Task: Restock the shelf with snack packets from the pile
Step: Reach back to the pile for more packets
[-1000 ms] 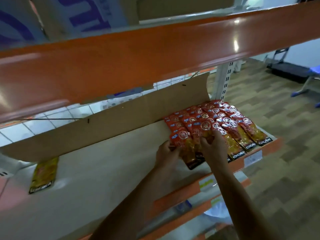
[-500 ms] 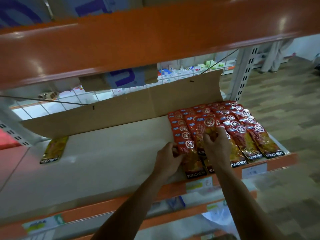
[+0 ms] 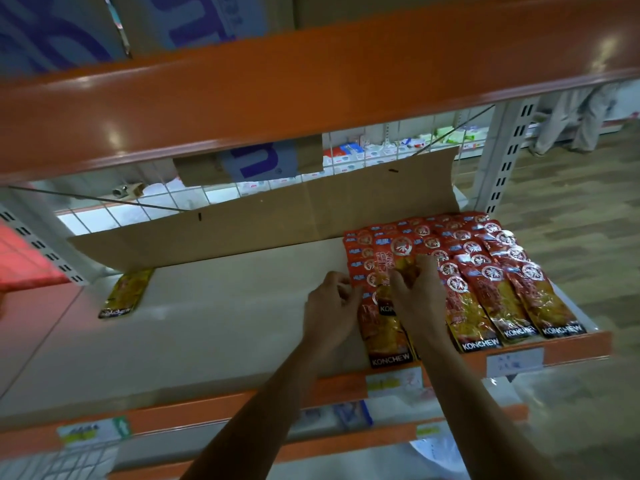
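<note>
Snack packets [image 3: 485, 299] lie in overlapping rows at the right end of the shelf [image 3: 207, 327], where the right hand [image 3: 417, 299] pinches the top packet [image 3: 398, 258] and the left hand [image 3: 329, 303] pinches its left edge, probably to square it with the row.

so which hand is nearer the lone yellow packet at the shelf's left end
Left. The left hand is mid-shelf, well right of the lone yellow packet; the right hand is farther right, on the red Konchew packets.

Both our arms reach forward; our right hand [image 3: 419, 301] pinches a snack packet [image 3: 389, 259], our left hand [image 3: 329, 303] seemingly grips its edge.
</note>
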The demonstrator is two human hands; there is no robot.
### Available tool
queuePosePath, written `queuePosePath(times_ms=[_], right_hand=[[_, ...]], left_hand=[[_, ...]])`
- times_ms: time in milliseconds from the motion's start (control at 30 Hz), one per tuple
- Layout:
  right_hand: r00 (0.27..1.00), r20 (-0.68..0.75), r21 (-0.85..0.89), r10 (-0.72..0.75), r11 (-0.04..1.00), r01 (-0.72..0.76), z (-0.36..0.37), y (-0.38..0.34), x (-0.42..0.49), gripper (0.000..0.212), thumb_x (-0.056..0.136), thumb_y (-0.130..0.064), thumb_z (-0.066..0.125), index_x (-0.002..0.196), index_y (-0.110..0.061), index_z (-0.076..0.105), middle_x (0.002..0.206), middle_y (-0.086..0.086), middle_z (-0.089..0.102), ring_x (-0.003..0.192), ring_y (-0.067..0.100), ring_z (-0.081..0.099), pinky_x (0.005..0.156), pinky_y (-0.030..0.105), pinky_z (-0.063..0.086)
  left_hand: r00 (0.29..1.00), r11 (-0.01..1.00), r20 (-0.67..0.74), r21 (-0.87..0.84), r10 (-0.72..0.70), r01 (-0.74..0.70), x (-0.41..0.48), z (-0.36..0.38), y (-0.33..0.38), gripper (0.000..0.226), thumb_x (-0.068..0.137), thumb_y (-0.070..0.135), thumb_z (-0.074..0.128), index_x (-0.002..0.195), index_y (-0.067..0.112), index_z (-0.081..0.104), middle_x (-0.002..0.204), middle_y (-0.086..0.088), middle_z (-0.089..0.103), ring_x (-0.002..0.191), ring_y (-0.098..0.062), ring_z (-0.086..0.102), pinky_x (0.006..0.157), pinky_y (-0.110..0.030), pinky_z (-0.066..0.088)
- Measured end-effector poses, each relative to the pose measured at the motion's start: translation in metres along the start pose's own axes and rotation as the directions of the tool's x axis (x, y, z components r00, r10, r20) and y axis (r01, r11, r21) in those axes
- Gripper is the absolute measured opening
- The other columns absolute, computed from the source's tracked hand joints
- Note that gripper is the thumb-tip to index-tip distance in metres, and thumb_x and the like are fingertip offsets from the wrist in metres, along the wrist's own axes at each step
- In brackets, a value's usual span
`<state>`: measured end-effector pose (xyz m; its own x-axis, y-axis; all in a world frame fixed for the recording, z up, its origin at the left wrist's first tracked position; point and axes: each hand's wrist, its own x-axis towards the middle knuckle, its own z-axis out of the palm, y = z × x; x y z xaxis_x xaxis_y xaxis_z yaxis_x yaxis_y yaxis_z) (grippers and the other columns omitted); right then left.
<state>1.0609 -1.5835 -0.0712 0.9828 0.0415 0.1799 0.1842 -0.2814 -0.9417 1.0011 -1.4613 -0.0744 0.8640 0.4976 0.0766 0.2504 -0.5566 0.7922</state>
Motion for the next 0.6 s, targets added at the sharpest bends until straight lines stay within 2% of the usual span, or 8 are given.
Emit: queuePosePath(times_ms=[67,133,267,333,400,467,533,600], right_hand=[[0.999,0.034,-0.026,-0.019,0.999,0.02,0.008,-0.003,0.0,0.023,0.092,-0.013,0.056,0.113,-0.01,0.048,0.075,-0.008,0.054,0.062,0.011,0.055,0.05,0.014,0.038],[0.997,0.07,-0.062,-0.045,0.997,0.049,0.017,-0.006,0.001,0.025,0.094,-0.012,0.052,0.118,-0.008,0.048,0.076,-0.009,0.053,0.064,0.003,0.052,0.049,0.011,0.035],[0.985,0.158,-0.141,-0.065,0.986,0.087,0.031,-0.014,0.01,0.022,0.097,-0.014,0.048,0.118,-0.01,0.051,0.084,-0.006,0.054,0.068,0.003,0.051,0.053,0.016,0.034],[0.976,0.201,-0.175,-0.083,0.977,0.119,0.034,-0.016,0.015,0.025,0.095,-0.014,0.05,0.119,-0.013,0.055,0.101,0.0,0.062,0.084,0.011,0.058,0.064,0.018,0.042],[0.969,0.233,-0.235,-0.077,0.963,0.133,0.037,-0.016,0.018,0.035,0.094,-0.015,0.051,0.129,-0.014,0.052,0.123,0.004,0.06,0.11,0.019,0.057,0.086,0.03,0.049],[0.964,0.253,-0.299,-0.079,0.942,0.155,0.04,-0.014,0.021,0.041,0.095,-0.016,0.052,0.136,-0.014,0.048,0.135,0.004,0.054,0.123,0.021,0.05,0.099,0.034,0.043],[0.955,0.282,-0.327,-0.093,0.926,0.187,0.042,-0.011,0.023,0.04,0.094,-0.014,0.051,0.134,-0.014,0.05,0.135,0.004,0.054,0.123,0.021,0.05,0.098,0.031,0.041],[0.942,0.316,-0.348,-0.11,0.911,0.223,0.045,-0.008,0.024,0.04,0.091,-0.012,0.052,0.131,-0.011,0.053,0.131,0.005,0.056,0.12,0.022,0.051,0.095,0.03,0.042]], left_hand=[[0.999,0.991,0.03,-0.132,0.021,-0.017,0.006,0.002,0.004,0.036,0.092,0.044,0.057,0.124,0.028,0.05,0.102,0.01,0.067,0.086,-0.001,0.064,0.072,-0.017,0.052],[0.997,0.974,0.066,-0.228,0.033,-0.017,0.012,0.005,0.005,0.046,0.092,0.036,0.06,0.134,0.033,0.041,0.102,0.013,0.063,0.085,0.003,0.063,0.069,-0.01,0.048],[1.0,0.924,-0.005,-0.384,-0.004,0.001,0.025,0.008,-0.004,0.058,0.088,0.019,0.069,0.13,0.047,0.041,0.104,0.014,0.06,0.086,-0.003,0.065,0.061,-0.015,0.055],[0.998,0.91,-0.064,-0.414,0.01,-0.035,0.034,0.005,-0.009,0.06,0.088,0.01,0.068,0.133,0.042,0.043,0.103,0.016,0.059,0.086,0.002,0.064,0.063,-0.018,0.057],[0.991,0.924,-0.13,-0.374,0.03,-0.077,0.043,0.0,-0.015,0.058,0.088,0.003,0.064,0.134,0.034,0.047,0.102,0.021,0.057,0.085,0.015,0.06,0.064,-0.011,0.054],[0.979,0.955,-0.2,-0.283,0.031,-0.088,0.053,-0.005,-0.02,0.049,0.087,0.002,0.062,0.127,0.029,0.055,0.106,0.022,0.057,0.086,0.015,0.059,0.066,-0.001,0.046],[0.971,0.975,-0.238,-0.21,0.021,-0.073,0.063,-0.008,-0.025,0.039,0.087,0.003,0.062,0.12,0.025,0.063,0.111,0.013,0.061,0.094,0.003,0.06,0.07,0.003,0.041],[0.972,0.99,-0.233,-0.129,0.016,-0.048,0.074,-0.01,-0.029,0.035,0.087,0.006,0.063,0.118,0.021,0.065,0.116,0.006,0.065,0.1,-0.006,0.06,0.075,0.001,0.04]])
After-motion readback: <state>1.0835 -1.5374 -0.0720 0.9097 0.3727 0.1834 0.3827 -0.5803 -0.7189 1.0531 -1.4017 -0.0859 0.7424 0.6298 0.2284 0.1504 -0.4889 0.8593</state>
